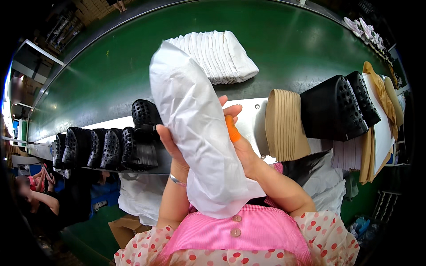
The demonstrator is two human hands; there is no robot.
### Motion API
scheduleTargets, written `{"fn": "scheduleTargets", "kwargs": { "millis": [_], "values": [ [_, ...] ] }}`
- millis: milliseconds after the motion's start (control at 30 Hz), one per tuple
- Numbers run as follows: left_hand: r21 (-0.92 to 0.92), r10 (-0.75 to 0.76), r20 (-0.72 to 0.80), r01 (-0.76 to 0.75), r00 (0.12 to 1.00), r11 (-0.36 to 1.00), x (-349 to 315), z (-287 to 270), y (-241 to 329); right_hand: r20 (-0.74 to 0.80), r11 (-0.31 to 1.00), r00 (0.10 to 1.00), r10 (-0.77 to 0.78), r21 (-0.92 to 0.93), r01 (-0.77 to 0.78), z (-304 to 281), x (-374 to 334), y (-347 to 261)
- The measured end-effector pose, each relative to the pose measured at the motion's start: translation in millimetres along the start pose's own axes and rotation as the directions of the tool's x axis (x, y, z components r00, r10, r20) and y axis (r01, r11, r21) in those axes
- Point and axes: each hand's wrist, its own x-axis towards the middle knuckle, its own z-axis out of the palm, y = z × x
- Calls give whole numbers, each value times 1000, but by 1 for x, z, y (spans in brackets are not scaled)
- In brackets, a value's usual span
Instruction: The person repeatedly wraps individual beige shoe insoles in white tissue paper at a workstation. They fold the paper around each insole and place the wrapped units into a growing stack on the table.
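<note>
Hands, left [171, 148] and right [242, 146], gripping paper-wrapped bundle [195, 128], hiding black clogs [106, 148], tissue stack [219, 55] behind

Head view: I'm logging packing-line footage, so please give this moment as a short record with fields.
Setting: green conveyor belt with a metal edge
Held item: white tissue-paper bundle, upright
Left hand: grips the bundle from behind
Right hand: grips its right side, orange finger cot on one finger
On belt: stack of folded white paper
Left of hands: row of black perforated clogs
Right of hands: tan insoles, two more black clogs
</note>
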Motion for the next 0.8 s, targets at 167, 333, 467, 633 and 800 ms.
{"fn": "scheduleTargets", "kwargs": {
  "millis": [167, 333, 467, 633, 800],
  "values": [
    [-65, 67, 161, -57, 985, 996, 5, -6, 24, 39, 913, 994, 98, -402, -74, -30, -12, -15],
    [577, 92, -194, 38, 977, 816, -5, -21, 49, -45, 586, 953, -299, -797, 146, 21, -4, -63],
    [634, 267, -225, -68, 937, 770, 14, -17, 37, -83, 67, 933, -351, -996, -63, 57, 10, -49],
    [637, 265, -308, -9, 914, 770, 22, -13, 50, -107, 32, 895, -434, -994, -104, 35, 6, -37],
    [676, 407, -342, -80, 847, 733, 31, -15, 45, -160, 293, 857, -489, -956, -12, 11, 5, -29]
  ]
}}
